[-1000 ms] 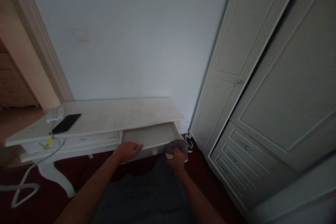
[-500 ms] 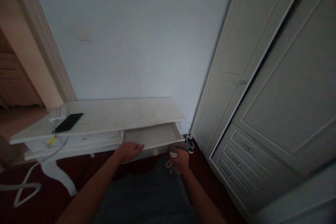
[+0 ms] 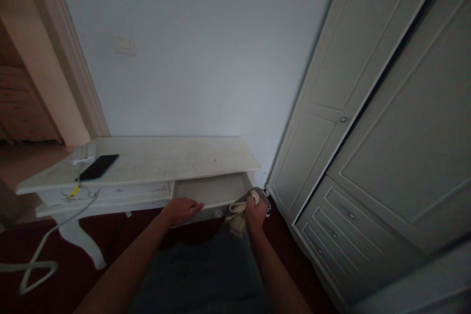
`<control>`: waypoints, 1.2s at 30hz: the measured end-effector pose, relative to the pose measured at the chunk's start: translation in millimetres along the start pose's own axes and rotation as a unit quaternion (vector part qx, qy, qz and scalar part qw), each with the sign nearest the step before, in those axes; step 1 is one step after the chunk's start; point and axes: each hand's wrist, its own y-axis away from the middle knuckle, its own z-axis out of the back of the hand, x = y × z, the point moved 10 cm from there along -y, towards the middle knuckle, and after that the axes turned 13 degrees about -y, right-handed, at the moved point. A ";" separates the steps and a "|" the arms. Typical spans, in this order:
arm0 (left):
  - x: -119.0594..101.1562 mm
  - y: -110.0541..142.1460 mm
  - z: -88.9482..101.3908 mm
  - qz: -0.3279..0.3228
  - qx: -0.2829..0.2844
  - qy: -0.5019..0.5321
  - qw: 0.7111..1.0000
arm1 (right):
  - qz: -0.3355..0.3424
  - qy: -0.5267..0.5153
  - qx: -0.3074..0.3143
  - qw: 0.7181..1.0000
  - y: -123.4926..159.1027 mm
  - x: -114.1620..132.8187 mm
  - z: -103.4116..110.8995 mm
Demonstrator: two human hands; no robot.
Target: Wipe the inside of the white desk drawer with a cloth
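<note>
A white drawer [image 3: 211, 191] stands pulled out of the white console table [image 3: 176, 157], its bare inside showing. My left hand [image 3: 182, 210] grips the drawer's front edge near the left corner, thumb pointing right. At the front right corner, my right hand [image 3: 256, 213] is closed around a crumpled cloth [image 3: 237, 218], beige with a grey part. The beige part hangs to the left of the fist, in front of the drawer's edge. A round knob [image 3: 219, 213] shows on the drawer front between my hands.
A phone [image 3: 98, 167] and a white power strip [image 3: 84, 153] lie on the tabletop's left end, and a white cable [image 3: 40, 250] loops down. A large white wardrobe [image 3: 316, 157] stands close on the right. Dark red carpet [image 3: 134, 235] covers the floor.
My right hand has turned and lifted slightly, and the cloth has swung so its beige part bunches left of the fist. My left hand keeps its place on the drawer.
</note>
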 end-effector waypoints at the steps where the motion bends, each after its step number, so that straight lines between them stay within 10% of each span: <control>1: 0.0 -0.1 0.3 0.000 0.000 0.005 1.000 | -0.010 0.010 -0.008 1.000 -8.2 -2.3 9.1; 5: -0.9 -0.9 1.8 -0.002 0.003 0.020 1.000 | 0.036 0.027 0.035 0.998 -21.9 32.4 8.1; 13: 12.1 4.8 3.5 0.030 -0.005 -0.026 0.999 | 0.185 -0.011 0.200 0.962 27.8 176.0 -84.2; 17: 9.5 7.5 6.7 0.034 -0.015 -0.034 0.999 | 0.200 -0.021 0.210 0.957 19.3 172.7 -75.1; 25: -3.2 6.3 12.5 0.005 -0.058 -0.005 0.998 | 0.138 0.024 0.176 0.974 -36.4 81.1 -11.9; 36: 13.3 17.7 14.2 0.024 -0.142 0.086 0.986 | 0.151 -0.018 0.277 0.949 2.6 175.3 -90.3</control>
